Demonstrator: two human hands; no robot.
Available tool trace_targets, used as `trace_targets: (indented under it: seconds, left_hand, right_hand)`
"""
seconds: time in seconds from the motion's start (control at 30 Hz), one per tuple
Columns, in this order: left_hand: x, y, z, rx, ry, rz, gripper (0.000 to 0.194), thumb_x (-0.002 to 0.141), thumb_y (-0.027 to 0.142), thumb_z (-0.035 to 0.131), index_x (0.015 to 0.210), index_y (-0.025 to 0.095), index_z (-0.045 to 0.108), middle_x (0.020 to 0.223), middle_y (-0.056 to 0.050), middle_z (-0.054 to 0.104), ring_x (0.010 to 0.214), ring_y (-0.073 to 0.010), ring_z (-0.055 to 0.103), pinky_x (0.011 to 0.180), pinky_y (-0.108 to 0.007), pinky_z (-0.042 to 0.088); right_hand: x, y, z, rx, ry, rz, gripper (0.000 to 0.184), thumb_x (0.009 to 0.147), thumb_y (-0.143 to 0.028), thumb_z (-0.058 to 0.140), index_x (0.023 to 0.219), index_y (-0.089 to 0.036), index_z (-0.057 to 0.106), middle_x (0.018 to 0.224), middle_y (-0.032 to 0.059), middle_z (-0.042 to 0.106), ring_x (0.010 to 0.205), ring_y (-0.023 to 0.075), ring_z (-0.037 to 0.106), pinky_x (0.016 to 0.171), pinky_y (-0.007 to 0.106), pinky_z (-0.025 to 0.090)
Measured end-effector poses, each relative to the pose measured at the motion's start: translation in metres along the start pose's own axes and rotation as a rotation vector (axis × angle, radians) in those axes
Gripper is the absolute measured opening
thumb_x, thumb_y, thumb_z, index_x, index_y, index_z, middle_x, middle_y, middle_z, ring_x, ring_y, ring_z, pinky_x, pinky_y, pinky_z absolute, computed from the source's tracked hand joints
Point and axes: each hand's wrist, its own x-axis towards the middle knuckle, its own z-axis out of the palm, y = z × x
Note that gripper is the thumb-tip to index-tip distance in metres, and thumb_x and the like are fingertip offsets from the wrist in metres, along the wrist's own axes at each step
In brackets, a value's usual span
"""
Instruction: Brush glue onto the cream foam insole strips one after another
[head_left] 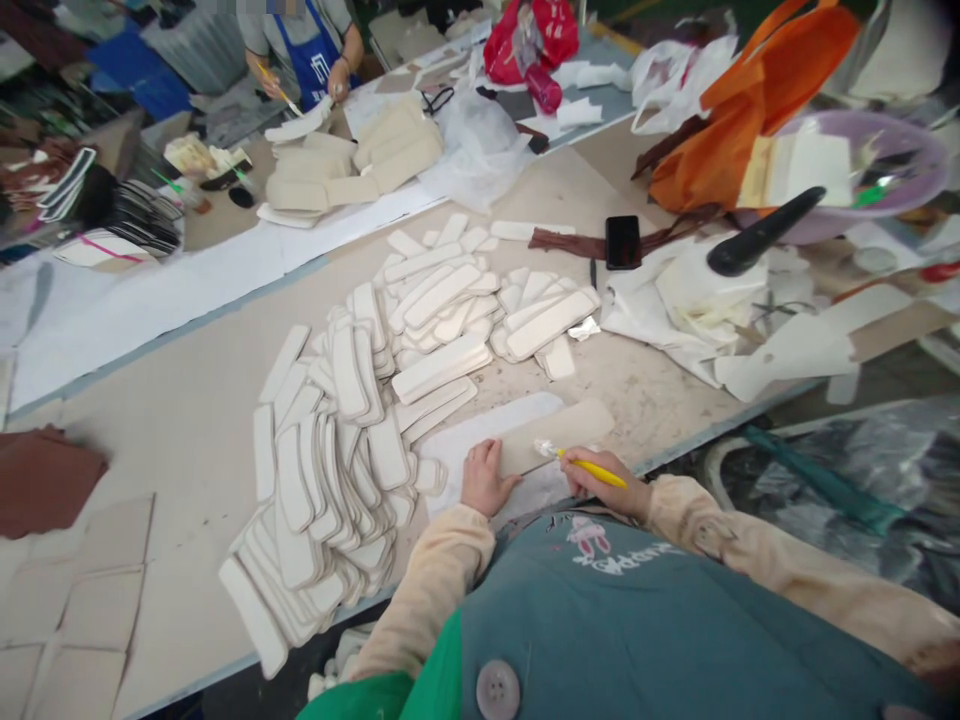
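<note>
Beige strip (553, 432) lies between left hand (485, 480) and right hand (596, 474).

A long beige board worktop (187, 420) runs diagonally; a white-covered second worktop (150, 290) lies beyond, under even, soft light.

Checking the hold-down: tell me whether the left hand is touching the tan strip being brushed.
Touching. In the head view the left hand lies with its fingers on the near end of the tan strip, while the right hand holds the yellow brush.
</note>
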Motion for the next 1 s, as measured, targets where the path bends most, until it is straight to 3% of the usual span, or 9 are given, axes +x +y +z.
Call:
trace_targets:
  seconds: [0.27,0.37,0.47,0.57,0.83,0.9,1.0]
  left_hand:
    - [0.000,-0.001,0.002,-0.137,0.064,0.004,0.066,0.058,0.039,0.077,0.118,0.023,0.053,0.118,-0.014,0.051,0.111,-0.0320,0.046,0.098,-0.047,0.034]
    - [0.000,-0.003,0.004,-0.050,0.064,0.038,0.063,0.061,0.039,0.074,0.118,0.023,0.053,0.117,-0.015,0.052,0.110,-0.0324,0.047,0.097,-0.047,0.036]
    - [0.000,-0.004,0.004,0.070,0.059,0.088,0.063,0.063,0.041,0.072,0.119,0.021,0.052,0.116,-0.015,0.052,0.107,-0.0315,0.048,0.094,-0.047,0.038]
    - [0.000,-0.004,0.003,0.166,0.049,0.121,0.063,0.065,0.042,0.070,0.121,0.019,0.050,0.115,-0.014,0.053,0.105,-0.0298,0.049,0.092,-0.046,0.041]
    - [-0.001,-0.009,0.006,0.265,0.061,0.175,0.062,0.070,0.044,0.065,0.122,0.015,0.047,0.116,-0.013,0.052,0.105,-0.0279,0.048,0.093,-0.044,0.043]
    - [-0.001,-0.009,0.006,0.264,0.064,0.167,0.062,0.070,0.044,0.065,0.122,0.014,0.047,0.116,-0.013,0.051,0.105,-0.0279,0.048,0.093,-0.043,0.043]
    - [0.000,-0.009,0.006,0.263,0.065,0.164,0.064,0.070,0.045,0.065,0.122,0.013,0.047,0.116,-0.014,0.051,0.105,-0.0282,0.048,0.093,-0.043,0.044]
  right_hand:
    - [0.030,0.013,0.027,0.192,-0.036,0.010,0.032,0.084,-0.050,0.044,0.078,-0.020,0.053,0.056,-0.0045,0.056,0.049,0.0101,0.050,0.052,0.023,0.044]
    - [0.042,0.019,0.039,0.241,-0.060,0.032,0.032,0.084,-0.050,0.044,0.079,-0.020,0.053,0.054,-0.0050,0.055,0.047,0.0095,0.049,0.051,0.023,0.043]
    - [0.047,0.026,0.040,0.242,0.010,0.048,0.031,0.085,-0.048,0.044,0.077,-0.020,0.053,0.052,-0.0058,0.052,0.046,0.0088,0.046,0.049,0.021,0.040]
    - [0.045,0.032,0.024,0.170,0.132,0.052,0.031,0.084,-0.049,0.044,0.076,-0.020,0.054,0.050,-0.0061,0.051,0.045,0.0088,0.045,0.048,0.021,0.038]
    - [0.010,0.039,-0.054,-0.243,0.450,-0.019,0.032,0.088,-0.049,0.038,0.078,-0.022,0.052,0.054,-0.0036,0.051,0.053,0.0124,0.051,0.057,0.024,0.042]
    - [0.003,0.036,-0.059,-0.440,0.450,-0.058,0.031,0.090,-0.046,0.036,0.084,-0.021,0.054,0.060,-0.0006,0.056,0.058,0.0140,0.055,0.061,0.025,0.041]
    - [0.001,0.030,-0.049,-0.773,0.383,-0.066,0.030,0.091,-0.042,0.035,0.091,-0.020,0.056,0.069,0.0048,0.063,0.064,0.0168,0.059,0.061,0.026,0.038]
